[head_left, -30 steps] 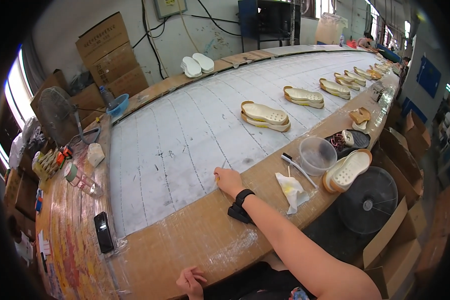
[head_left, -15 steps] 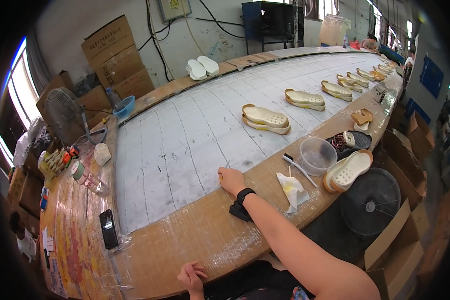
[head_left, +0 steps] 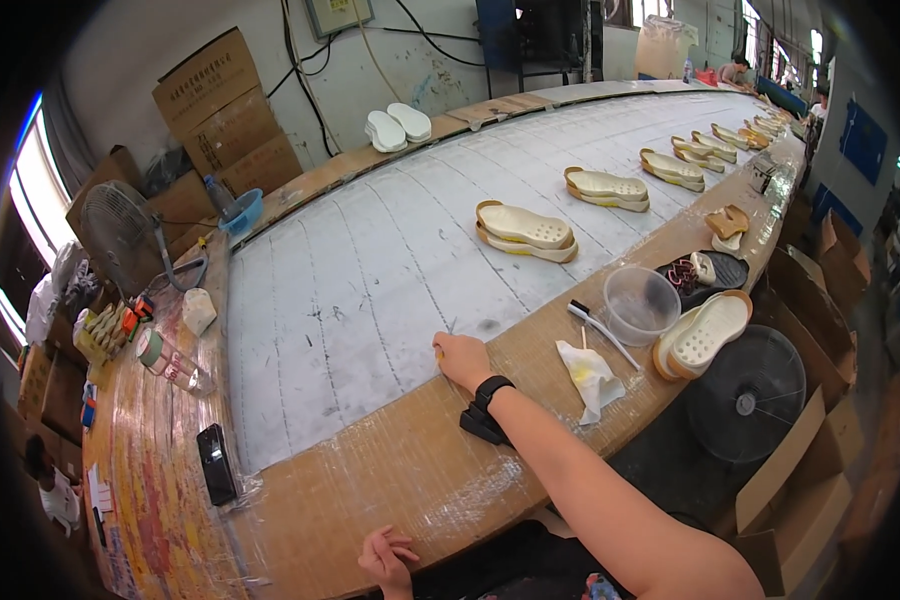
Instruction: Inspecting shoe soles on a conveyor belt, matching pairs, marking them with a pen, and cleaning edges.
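Note:
My right hand rests at the near edge of the white sheet that covers the table. Its thumb and fingers are pinched together, and a small yellowish bit shows at the tips, too small to name. A black watch is on that wrist, with a small black block beside it. My left hand lies by the brown near edge of the table, fingers loosely curled and apart, nothing seen in them. Ahead of my right hand sits the nearest pair of cream shoe soles with tan rims.
More soles line the far right. A clear tub, a white-and-black pen, a stained tissue and another sole pair lie right. A phone and bottle are left; a floor fan stands beyond the edge.
The whole view has shifted slightly. Both hands keep nearly the same places and poses, and the soles lie as before.

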A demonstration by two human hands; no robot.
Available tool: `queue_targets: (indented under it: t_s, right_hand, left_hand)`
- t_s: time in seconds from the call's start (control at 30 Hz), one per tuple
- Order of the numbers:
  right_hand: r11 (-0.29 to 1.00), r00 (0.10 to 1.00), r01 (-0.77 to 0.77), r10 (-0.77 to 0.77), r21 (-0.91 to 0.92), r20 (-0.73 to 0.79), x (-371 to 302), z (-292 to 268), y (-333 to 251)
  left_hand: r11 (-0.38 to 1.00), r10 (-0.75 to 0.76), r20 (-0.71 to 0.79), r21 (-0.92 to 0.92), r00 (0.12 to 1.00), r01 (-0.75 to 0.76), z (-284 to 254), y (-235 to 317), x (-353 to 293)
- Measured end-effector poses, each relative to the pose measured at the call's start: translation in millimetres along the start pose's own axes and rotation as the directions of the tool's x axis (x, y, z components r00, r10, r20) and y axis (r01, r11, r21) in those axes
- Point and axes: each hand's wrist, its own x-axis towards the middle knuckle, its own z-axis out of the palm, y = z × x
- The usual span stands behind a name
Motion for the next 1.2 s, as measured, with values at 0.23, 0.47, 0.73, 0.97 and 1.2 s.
queue_targets:
  t_s: [0.23,0.47,0.73,0.97,1.2]
  right_hand:
    - [1.000,1.000,-0.006,0.007,-0.014,0.022,0.0,-2.8,-0.9]
    - [1.000,1.000,-0.012,0.013,-0.019,0.015,-0.9,-0.3,0.8]
    - [1.000,1.000,-0.006,0.006,-0.017,0.017,-0.1,-3.1,3.0]
    - [0.999,0.998,-0.040,0.041,-0.025,0.045,-0.4,-7.2,1.5]
    - [0.998,0.996,-0.037,0.040,-0.046,0.075,-2.8,-12.8,-0.8]
  left_hand:
    - [1.000,-0.001,0.002,0.028,1.000,0.001,1.5,3.3,0.3]
    - [1.000,0.015,0.007,0.026,1.000,-0.016,-1.9,-2.7,-1.8]
    - [1.000,-0.004,0.039,-0.005,0.999,0.004,0.3,6.8,-1.5]
    - [1.000,0.022,0.028,0.019,0.999,-0.023,9.2,24.7,-6.0]
    - [0.999,0.014,0.032,0.052,0.999,-0.015,10.0,35.1,-7.4]
